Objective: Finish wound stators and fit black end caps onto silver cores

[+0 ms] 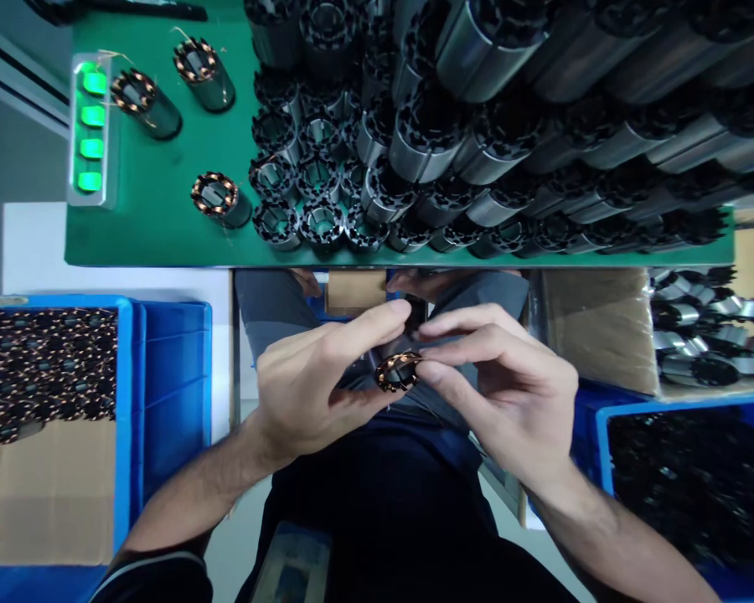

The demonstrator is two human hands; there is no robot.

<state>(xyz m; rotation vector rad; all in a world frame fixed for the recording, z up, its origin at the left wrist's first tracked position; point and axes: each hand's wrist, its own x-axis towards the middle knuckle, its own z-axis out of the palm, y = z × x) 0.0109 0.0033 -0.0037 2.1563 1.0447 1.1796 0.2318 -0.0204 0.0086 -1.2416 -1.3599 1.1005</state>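
Note:
A motor stator [397,373] with copper windings at its rim is gripped between the thumb and fingers of my left hand [314,381]. It is held above my lap, its wound end facing up toward me. My right hand [519,385] pinches thumb and forefinger together at the right side of that rim, on what looks like a thin copper wire end. Its other fingers reach past the stator. On the green work surface [157,188] ahead stand three more wound stators [217,201], with loose wire ends on some.
Rows of bare stator cores [323,222] fill the bench's middle and right. A counter box with green lights [91,130] lies at the left. Wound stators fill part of a blue crate [169,368] at left. At right are a carton [596,327] of cores and a blue bin [603,452] of dark parts.

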